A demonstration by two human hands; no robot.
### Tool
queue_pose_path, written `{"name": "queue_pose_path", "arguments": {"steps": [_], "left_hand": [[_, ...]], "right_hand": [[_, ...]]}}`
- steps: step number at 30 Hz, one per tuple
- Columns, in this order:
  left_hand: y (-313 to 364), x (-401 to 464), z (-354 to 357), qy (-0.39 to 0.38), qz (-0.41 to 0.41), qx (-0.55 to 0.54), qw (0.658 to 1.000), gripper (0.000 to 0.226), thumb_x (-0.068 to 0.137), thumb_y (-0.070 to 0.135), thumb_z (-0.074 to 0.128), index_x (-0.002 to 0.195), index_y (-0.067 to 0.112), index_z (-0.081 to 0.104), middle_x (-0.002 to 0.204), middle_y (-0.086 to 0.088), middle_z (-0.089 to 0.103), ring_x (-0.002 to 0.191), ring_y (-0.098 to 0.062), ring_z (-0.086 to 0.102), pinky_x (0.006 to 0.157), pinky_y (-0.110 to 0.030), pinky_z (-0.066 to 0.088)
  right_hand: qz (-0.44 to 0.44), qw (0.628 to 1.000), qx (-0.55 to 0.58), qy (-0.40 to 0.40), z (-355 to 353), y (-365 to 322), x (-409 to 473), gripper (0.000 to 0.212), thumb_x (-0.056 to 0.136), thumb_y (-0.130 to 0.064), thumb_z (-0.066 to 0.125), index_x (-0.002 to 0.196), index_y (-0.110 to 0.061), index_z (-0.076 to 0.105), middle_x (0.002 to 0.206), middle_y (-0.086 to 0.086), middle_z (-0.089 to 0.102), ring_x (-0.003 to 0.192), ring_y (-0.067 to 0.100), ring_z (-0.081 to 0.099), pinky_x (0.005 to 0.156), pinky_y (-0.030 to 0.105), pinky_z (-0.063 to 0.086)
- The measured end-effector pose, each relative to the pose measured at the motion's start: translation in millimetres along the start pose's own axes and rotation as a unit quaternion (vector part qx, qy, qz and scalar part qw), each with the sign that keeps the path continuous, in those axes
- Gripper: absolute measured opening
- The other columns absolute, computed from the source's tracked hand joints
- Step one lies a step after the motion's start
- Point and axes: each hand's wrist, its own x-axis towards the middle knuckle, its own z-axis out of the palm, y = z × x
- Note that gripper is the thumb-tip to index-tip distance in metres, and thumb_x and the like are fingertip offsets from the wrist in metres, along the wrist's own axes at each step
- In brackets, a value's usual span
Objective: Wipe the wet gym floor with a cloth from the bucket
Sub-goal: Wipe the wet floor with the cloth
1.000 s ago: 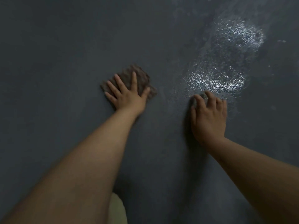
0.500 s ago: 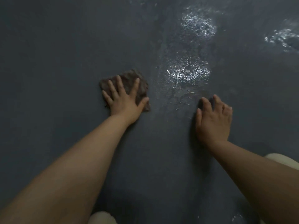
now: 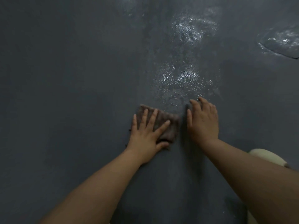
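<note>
A brown folded cloth (image 3: 168,125) lies flat on the dark grey gym floor (image 3: 64,78). My left hand (image 3: 145,135) presses down on it with fingers spread, covering its left half. My right hand (image 3: 203,122) rests flat on the bare floor just right of the cloth, fingers apart, holding nothing. A shiny wet patch (image 3: 184,80) glistens on the floor just beyond both hands. No bucket is in view.
More wet sheen (image 3: 191,29) lies farther up the floor, and a puddle (image 3: 281,44) sits at the upper right edge. A pale knee (image 3: 267,156) shows at the right, behind my right forearm. The floor to the left looks dull and dry.
My left hand has slid the cloth to the right, close beside my right hand. The view has shifted, so the wet patches now sit above both hands.
</note>
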Motion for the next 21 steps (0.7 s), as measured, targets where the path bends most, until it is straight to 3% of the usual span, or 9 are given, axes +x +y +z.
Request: {"name": "queue_pose_path", "arguments": {"steps": [2, 3, 6, 8, 10, 12, 14, 17, 21], "left_hand": [[-6, 26, -14, -0.048, -0.099, -0.009, 0.994, 0.073, 0.085, 0.07, 0.022, 0.148, 0.042, -0.003, 0.155, -0.008, -0.023, 0.142, -0.036, -0.018, 0.11, -0.06, -0.009], [-9, 39, -24, -0.072, -0.14, -0.023, 0.987, 0.075, 0.086, 0.07, 0.024, 0.146, 0.042, -0.011, 0.153, -0.007, -0.029, 0.141, -0.036, -0.022, 0.109, -0.059, -0.01], [-24, 66, -49, -0.125, -0.167, -0.096, 0.973, 0.075, 0.089, 0.067, 0.03, 0.146, 0.042, -0.012, 0.153, -0.007, -0.03, 0.14, -0.037, -0.023, 0.11, -0.059, -0.008], [-38, 68, -60, -0.119, -0.144, -0.159, 0.969, 0.065, 0.095, 0.053, 0.036, 0.149, 0.04, 0.002, 0.157, -0.005, -0.018, 0.144, -0.033, -0.013, 0.114, -0.054, 0.0], [-58, 62, -68, -0.034, -0.14, -0.211, 0.967, 0.056, 0.097, 0.029, 0.045, 0.149, 0.028, 0.023, 0.158, -0.006, 0.008, 0.145, -0.027, 0.009, 0.117, -0.042, 0.013], [-79, 54, -74, 0.0, -0.167, -0.223, 0.96, 0.055, 0.093, 0.014, 0.049, 0.145, 0.02, 0.031, 0.155, -0.008, 0.019, 0.141, -0.027, 0.02, 0.115, -0.038, 0.021], [-95, 47, -80, -0.033, -0.214, -0.2, 0.956, 0.061, 0.09, 0.011, 0.05, 0.146, 0.017, 0.027, 0.156, -0.009, 0.016, 0.141, -0.03, 0.019, 0.115, -0.039, 0.021], [-107, 43, -87, -0.04, -0.272, -0.188, 0.943, 0.07, 0.087, 0.004, 0.051, 0.149, 0.017, 0.02, 0.155, -0.01, 0.014, 0.14, -0.032, 0.019, 0.112, -0.036, 0.02], [-111, 54, -88, -0.022, -0.291, -0.213, 0.932, 0.074, 0.086, 0.005, 0.054, 0.149, 0.017, 0.016, 0.155, -0.01, 0.014, 0.139, -0.033, 0.019, 0.112, -0.036, 0.02]], "right_hand": [[-0.035, 0.999, 0.018, 0.022, 3, -9, 9, 0.05, 0.088, -0.032, 0.034, 0.115, -0.003, 0.062, 0.123, 0.025, 0.056, 0.106, 0.046, 0.055, 0.097, 0.053, 0.041], [-0.054, 0.998, 0.024, 0.036, 5, -14, 13, 0.047, 0.087, -0.03, 0.036, 0.113, -0.002, 0.063, 0.121, 0.026, 0.057, 0.104, 0.046, 0.056, 0.095, 0.052, 0.044], [-0.11, 0.991, 0.033, 0.06, 8, -32, 30, 0.042, 0.087, -0.025, 0.04, 0.112, -0.002, 0.064, 0.119, 0.025, 0.059, 0.102, 0.043, 0.057, 0.093, 0.044, 0.045], [-0.178, 0.982, 0.035, 0.056, 7, -43, 44, 0.04, 0.084, -0.024, 0.042, 0.113, -0.004, 0.061, 0.12, 0.024, 0.059, 0.106, 0.039, 0.052, 0.094, 0.041, 0.04], [-0.309, 0.95, 0.011, 0.03, 8, -56, 58, 0.041, 0.08, -0.023, 0.044, 0.114, -0.007, 0.061, 0.119, 0.022, 0.061, 0.108, 0.036, 0.05, 0.095, 0.042, 0.041], [-0.445, 0.894, -0.053, -0.025, 11, -70, 69, 0.046, 0.078, -0.028, 0.041, 0.111, -0.011, 0.068, 0.119, 0.018, 0.063, 0.108, 0.035, 0.059, 0.093, 0.047, 0.047], [-0.535, 0.829, -0.118, -0.111, 18, -84, 77, 0.052, 0.081, -0.041, 0.036, 0.115, -0.018, 0.068, 0.125, 0.014, 0.062, 0.114, 0.035, 0.059, 0.096, 0.054, 0.042], [-0.576, 0.776, -0.153, -0.207, 29, -95, 90, 0.056, 0.088, -0.05, 0.027, 0.13, -0.029, 0.057, 0.139, 0.009, 0.051, 0.129, 0.032, 0.046, 0.106, 0.055, 0.028], [-0.599, 0.775, -0.107, -0.169, 40, -92, 107, 0.048, 0.092, -0.044, 0.031, 0.132, -0.031, 0.054, 0.141, 0.006, 0.049, 0.131, 0.027, 0.045, 0.109, 0.047, 0.025]]}}
